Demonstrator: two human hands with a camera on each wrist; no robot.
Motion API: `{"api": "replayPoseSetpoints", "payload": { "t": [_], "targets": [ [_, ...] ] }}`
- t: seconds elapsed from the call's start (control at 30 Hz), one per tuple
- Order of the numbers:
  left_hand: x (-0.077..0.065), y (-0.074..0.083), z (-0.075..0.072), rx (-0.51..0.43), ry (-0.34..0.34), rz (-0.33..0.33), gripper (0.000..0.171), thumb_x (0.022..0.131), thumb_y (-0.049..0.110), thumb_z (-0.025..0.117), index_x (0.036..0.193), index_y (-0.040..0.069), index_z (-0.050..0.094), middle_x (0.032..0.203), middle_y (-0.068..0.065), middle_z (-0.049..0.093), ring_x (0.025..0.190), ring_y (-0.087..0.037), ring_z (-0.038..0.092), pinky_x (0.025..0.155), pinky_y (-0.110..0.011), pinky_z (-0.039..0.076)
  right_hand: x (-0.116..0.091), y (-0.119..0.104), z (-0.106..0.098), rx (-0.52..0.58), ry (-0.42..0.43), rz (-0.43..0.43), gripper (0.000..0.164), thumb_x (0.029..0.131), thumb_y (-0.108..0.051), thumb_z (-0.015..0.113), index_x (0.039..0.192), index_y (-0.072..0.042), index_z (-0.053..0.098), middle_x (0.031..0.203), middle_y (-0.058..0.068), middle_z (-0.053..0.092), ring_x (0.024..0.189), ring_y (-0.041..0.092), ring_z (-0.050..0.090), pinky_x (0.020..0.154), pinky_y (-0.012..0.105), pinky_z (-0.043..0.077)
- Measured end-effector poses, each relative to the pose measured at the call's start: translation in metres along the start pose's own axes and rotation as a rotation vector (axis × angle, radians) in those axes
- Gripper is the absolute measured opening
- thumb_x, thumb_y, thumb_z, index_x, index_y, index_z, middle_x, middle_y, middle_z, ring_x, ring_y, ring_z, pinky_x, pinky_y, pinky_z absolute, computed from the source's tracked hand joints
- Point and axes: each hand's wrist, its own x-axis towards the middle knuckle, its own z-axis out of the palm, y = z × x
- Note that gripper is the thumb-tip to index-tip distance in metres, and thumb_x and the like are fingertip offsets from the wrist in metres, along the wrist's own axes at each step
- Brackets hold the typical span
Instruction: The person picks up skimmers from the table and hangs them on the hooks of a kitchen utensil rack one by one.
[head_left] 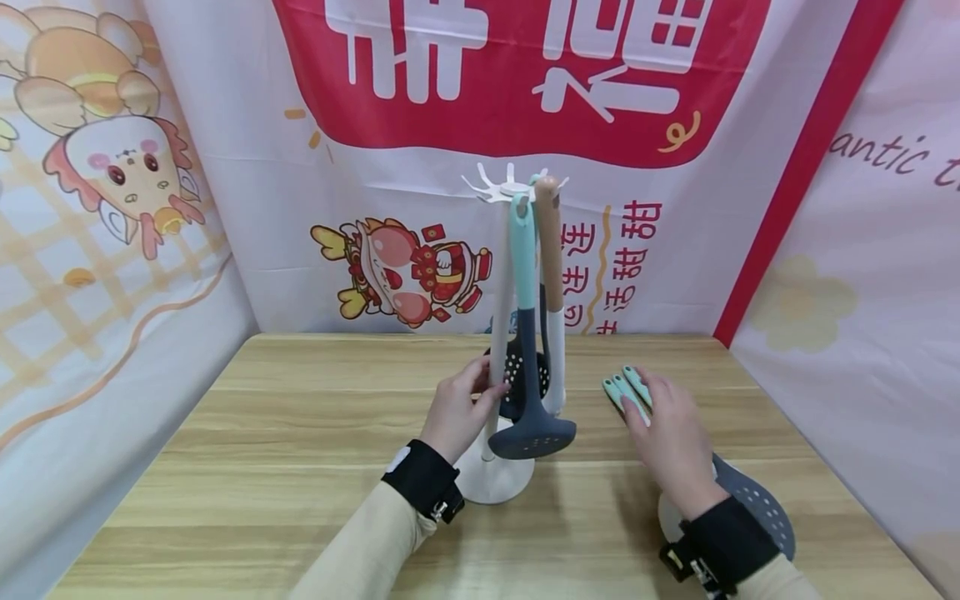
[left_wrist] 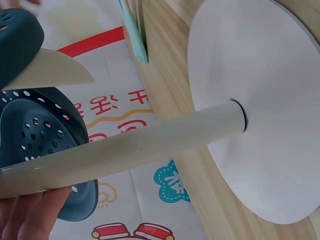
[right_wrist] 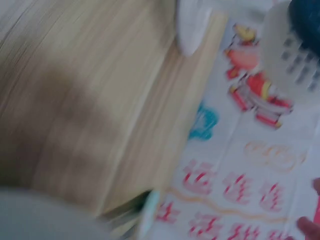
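Note:
My left hand (head_left: 467, 408) grips the pole (left_wrist: 135, 147) of a white utensil stand, just above its round base (head_left: 495, 479). From the stand's hooks (head_left: 510, 190) hangs a dark grey utensil with a mint handle (head_left: 522, 250) and a few holes in its head. Beside it hangs one with a wooden handle (head_left: 550, 242) and white lower part. A dark perforated skimmer (left_wrist: 42, 132) hangs behind. My right hand (head_left: 675, 429) reaches over mint-green handles (head_left: 621, 393) lying on the table, fingers spread; contact cannot be told. The right wrist view is blurred.
A dark grey perforated head (head_left: 757, 504) and a pale rounded piece (head_left: 670, 517) lie partly under the right wrist. The wooden table (head_left: 300, 467) meets printed cloth walls (head_left: 225, 125) at its back and sides.

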Motion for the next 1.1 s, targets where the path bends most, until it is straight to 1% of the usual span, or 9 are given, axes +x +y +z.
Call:
{"api": "replayPoseSetpoints", "payload": {
  "t": [0.17,0.3,0.4,0.63,0.73,0.8,0.9,0.97,1.1],
  "targets": [
    [0.0,0.0,0.0,0.005,0.004,-0.009,0.034,0.096,0.017,0.066,0.127,0.006,0.06,0.11,-0.013,0.073,0.1,-0.027,0.072,0.083,-0.044,0.061,-0.002,0.029,0.002,-0.117,-0.184,0.115,0.052,0.094,-0.019,0.066,0.136,0.008,0.05,0.132,0.032,0.054,0.121,0.049,0.051,0.098,0.062,0.045],
    [0.0,-0.001,0.0,0.005,0.013,-0.007,0.034,0.095,0.017,0.067,0.127,0.006,0.061,0.109,-0.014,0.074,0.1,-0.027,0.073,0.082,-0.044,0.061,-0.005,0.04,0.007,-0.167,-0.304,0.182,0.055,0.093,-0.022,0.068,0.135,0.01,0.051,0.13,0.035,0.054,0.117,0.051,0.053,0.094,0.062,0.047],
    [0.001,-0.001,0.001,0.01,0.017,0.0,0.035,0.095,0.018,0.067,0.127,0.006,0.061,0.109,-0.014,0.074,0.099,-0.027,0.073,0.082,-0.044,0.061,-0.006,0.045,0.01,-0.185,-0.364,0.223,0.056,0.093,-0.022,0.068,0.135,0.01,0.051,0.128,0.036,0.055,0.115,0.05,0.054,0.092,0.062,0.048],
    [0.001,-0.002,0.002,0.014,0.026,0.008,0.034,0.094,0.018,0.068,0.125,0.006,0.062,0.108,-0.013,0.074,0.099,-0.026,0.073,0.081,-0.043,0.061,-0.009,0.054,0.014,-0.245,-0.429,0.234,0.051,0.09,-0.02,0.072,0.127,0.012,0.057,0.113,0.033,0.061,0.098,0.042,0.061,0.081,0.055,0.052],
    [0.001,-0.002,0.003,0.016,0.028,0.004,0.033,0.094,0.018,0.068,0.125,0.007,0.062,0.107,-0.013,0.075,0.098,-0.026,0.073,0.082,-0.043,0.061,-0.011,0.057,0.014,-0.254,-0.465,0.246,0.037,0.089,-0.019,0.072,0.109,0.01,0.064,0.094,0.024,0.062,0.082,0.033,0.058,0.069,0.044,0.05],
    [0.001,-0.001,0.003,0.014,0.03,0.0,0.034,0.094,0.018,0.068,0.125,0.007,0.062,0.107,-0.012,0.075,0.098,-0.026,0.073,0.082,-0.044,0.061,-0.012,0.06,0.015,-0.253,-0.481,0.248,0.026,0.089,-0.019,0.072,0.094,0.005,0.065,0.083,0.015,0.057,0.073,0.026,0.052,0.06,0.036,0.043],
    [0.0,-0.001,0.004,0.007,0.031,-0.006,0.034,0.094,0.018,0.068,0.126,0.007,0.062,0.106,-0.012,0.075,0.098,-0.026,0.073,0.082,-0.045,0.061,-0.012,0.062,0.016,-0.256,-0.502,0.251,0.021,0.089,-0.019,0.072,0.081,-0.002,0.062,0.077,0.009,0.052,0.068,0.023,0.048,0.056,0.031,0.036],
    [0.0,0.0,0.003,0.005,0.032,-0.008,0.035,0.094,0.018,0.068,0.126,0.007,0.062,0.107,-0.012,0.075,0.098,-0.027,0.073,0.083,-0.045,0.061,-0.012,0.064,0.018,-0.26,-0.511,0.252,0.02,0.089,-0.019,0.072,0.083,-0.001,0.065,0.078,0.009,0.052,0.068,0.023,0.048,0.055,0.031,0.037],
    [0.0,0.0,0.003,0.01,0.033,-0.009,0.035,0.093,0.018,0.069,0.126,0.007,0.062,0.107,-0.012,0.075,0.099,-0.027,0.073,0.083,-0.045,0.061,-0.013,0.066,0.021,-0.274,-0.523,0.253,0.021,0.088,-0.017,0.073,0.096,0.002,0.069,0.086,0.014,0.056,0.074,0.024,0.051,0.059,0.035,0.044]
  ]
}}
